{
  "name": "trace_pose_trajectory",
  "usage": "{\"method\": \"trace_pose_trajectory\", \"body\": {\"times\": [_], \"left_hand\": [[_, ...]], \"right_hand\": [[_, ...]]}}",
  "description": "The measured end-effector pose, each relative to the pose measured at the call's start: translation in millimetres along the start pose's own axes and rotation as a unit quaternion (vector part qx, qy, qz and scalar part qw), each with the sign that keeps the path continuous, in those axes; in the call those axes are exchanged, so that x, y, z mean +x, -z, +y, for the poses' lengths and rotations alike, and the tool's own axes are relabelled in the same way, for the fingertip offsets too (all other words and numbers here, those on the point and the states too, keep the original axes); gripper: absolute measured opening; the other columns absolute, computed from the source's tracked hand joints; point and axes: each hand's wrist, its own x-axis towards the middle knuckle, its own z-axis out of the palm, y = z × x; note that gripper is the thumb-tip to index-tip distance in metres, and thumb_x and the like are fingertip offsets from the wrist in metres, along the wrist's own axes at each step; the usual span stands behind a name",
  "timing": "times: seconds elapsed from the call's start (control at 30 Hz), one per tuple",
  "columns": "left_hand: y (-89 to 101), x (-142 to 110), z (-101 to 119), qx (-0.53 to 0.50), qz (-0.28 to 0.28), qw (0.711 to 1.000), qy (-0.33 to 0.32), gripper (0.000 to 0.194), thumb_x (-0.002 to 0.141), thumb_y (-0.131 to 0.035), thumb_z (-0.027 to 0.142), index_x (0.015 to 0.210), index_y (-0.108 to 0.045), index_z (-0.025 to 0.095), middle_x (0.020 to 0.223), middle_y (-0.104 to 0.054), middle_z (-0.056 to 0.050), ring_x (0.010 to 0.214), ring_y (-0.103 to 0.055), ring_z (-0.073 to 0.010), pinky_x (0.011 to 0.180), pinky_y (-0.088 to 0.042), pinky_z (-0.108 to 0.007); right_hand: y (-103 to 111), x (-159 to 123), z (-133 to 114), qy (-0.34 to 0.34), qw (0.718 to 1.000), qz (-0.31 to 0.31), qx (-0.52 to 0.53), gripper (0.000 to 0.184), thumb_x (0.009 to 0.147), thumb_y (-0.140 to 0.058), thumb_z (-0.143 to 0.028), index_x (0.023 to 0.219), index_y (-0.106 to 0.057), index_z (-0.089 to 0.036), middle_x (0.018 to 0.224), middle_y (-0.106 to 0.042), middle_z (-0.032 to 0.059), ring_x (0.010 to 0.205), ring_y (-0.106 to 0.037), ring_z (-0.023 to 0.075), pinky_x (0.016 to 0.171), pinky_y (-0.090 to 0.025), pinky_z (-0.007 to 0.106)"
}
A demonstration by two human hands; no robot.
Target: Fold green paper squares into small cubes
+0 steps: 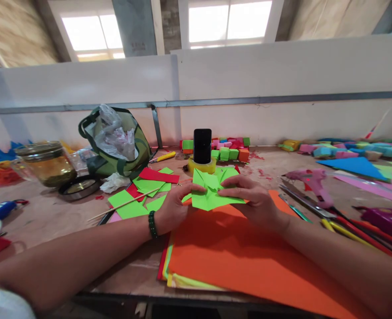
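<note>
A creased sheet of bright green paper (209, 197) is held up between my two hands, with folds raised near its middle. My left hand (174, 208) grips its left side, thumb lying on the front face. On the right side, my right hand (254, 199) pinches the paper with fingers over the front. Below both hands lies a stack of coloured sheets with an orange sheet (222, 252) on top. Green paper pieces (127, 204), a red strip (159, 175) and a thin wooden stick (124, 204) lie left of my left hand.
Behind the paper a phone (202, 146) stands on a yellow tape roll (201, 166). To the left are a green bag (124, 161), a glass jar (46, 164) and a utility knife (164, 157). A pink glue gun (311, 181) and scissors (305, 201) lie to the right.
</note>
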Motion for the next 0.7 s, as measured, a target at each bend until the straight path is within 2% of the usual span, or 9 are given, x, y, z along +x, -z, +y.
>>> {"method": "trace_pose_trajectory", "body": {"times": [0.1, 0.2, 0.3, 0.37, 0.47, 0.6, 0.7], "left_hand": [[-0.5, 0.2, 1.4, -0.023, -0.016, 1.000, -0.009, 0.037, 0.072, -0.074, 0.019, 0.109, -0.068, 0.019, 0.110, -0.068, -0.008, 0.103, -0.061, -0.0223, 0.090, -0.047, -0.032], [-1.3, 1.5, 3.1, -0.049, -0.025, 0.998, 0.021, 0.028, 0.070, -0.075, 0.020, 0.098, -0.073, 0.017, 0.095, -0.072, -0.008, 0.087, -0.065, -0.0205, 0.079, -0.051, -0.030], [-2.3, 3.9, 6.2, -0.072, -0.001, 0.996, 0.057, 0.013, 0.071, -0.074, 0.024, 0.081, -0.075, 0.015, 0.080, -0.072, -0.007, 0.072, -0.063, -0.0164, 0.068, -0.050, -0.026], [-3.2, 5.2, 9.0, -0.106, 0.016, 0.991, 0.078, 0.012, 0.073, -0.073, 0.027, 0.076, -0.075, 0.015, 0.078, -0.072, -0.005, 0.071, -0.062, -0.0148, 0.067, -0.049, -0.025], [-4.5, 5.5, 12.8, -0.156, 0.025, 0.979, 0.126, 0.017, 0.071, -0.075, 0.029, 0.081, -0.074, 0.016, 0.081, -0.072, -0.003, 0.073, -0.062, -0.0140, 0.070, -0.048, -0.024], [-6.7, 4.2, 15.3, -0.207, 0.035, 0.956, 0.204, 0.025, 0.069, -0.076, 0.031, 0.085, -0.071, 0.013, 0.085, -0.072, -0.004, 0.075, -0.061, -0.0138, 0.073, -0.046, -0.024], [-8.8, 4.3, 15.3, -0.252, 0.049, 0.939, 0.230, 0.025, 0.068, -0.077, 0.030, 0.079, -0.065, 0.012, 0.081, -0.069, -0.003, 0.073, -0.060, -0.0125, 0.071, -0.045, -0.023]], "right_hand": [[-0.9, -1.0, 0.5, 0.000, 1.000, -0.005, 0.016, 0.022, 0.089, -0.057, -0.018, 0.106, -0.069, -0.024, 0.102, -0.063, 0.0098, 0.090, -0.064, 0.0164, 0.074, -0.054, 0.029], [-2.1, 0.0, 0.1, 0.003, 1.000, -0.007, 0.026, 0.022, 0.088, -0.057, -0.016, 0.105, -0.069, -0.024, 0.101, -0.065, 0.0094, 0.090, -0.064, 0.0163, 0.078, -0.054, 0.030], [-4.2, 1.8, -1.4, 0.000, 0.999, -0.006, 0.032, 0.019, 0.085, -0.061, -0.015, 0.099, -0.071, -0.023, 0.098, -0.067, 0.0091, 0.090, -0.064, 0.0174, 0.078, -0.054, 0.031], [-6.0, 2.7, -2.9, -0.033, 0.999, 0.009, 0.039, 0.015, 0.083, -0.063, -0.015, 0.093, -0.072, -0.022, 0.093, -0.068, 0.0078, 0.085, -0.064, 0.0169, 0.075, -0.054, 0.031], [-8.3, 3.1, -3.6, -0.121, 0.990, 0.041, 0.054, 0.007, 0.083, -0.064, -0.020, 0.082, -0.071, -0.020, 0.089, -0.067, 0.0063, 0.079, -0.064, 0.0164, 0.072, -0.053, 0.031], [-12.3, 2.7, -0.4, -0.189, 0.978, 0.073, 0.056, 0.016, 0.079, -0.068, -0.028, 0.066, -0.063, -0.019, 0.093, -0.063, 0.0071, 0.089, -0.061, 0.0203, 0.080, -0.051, 0.037], [-17.4, 2.8, 1.3, -0.227, 0.961, 0.116, 0.105, 0.019, 0.073, -0.074, -0.032, 0.075, -0.058, -0.020, 0.099, -0.059, 0.0073, 0.089, -0.060, 0.0200, 0.076, -0.053, 0.035]]}}
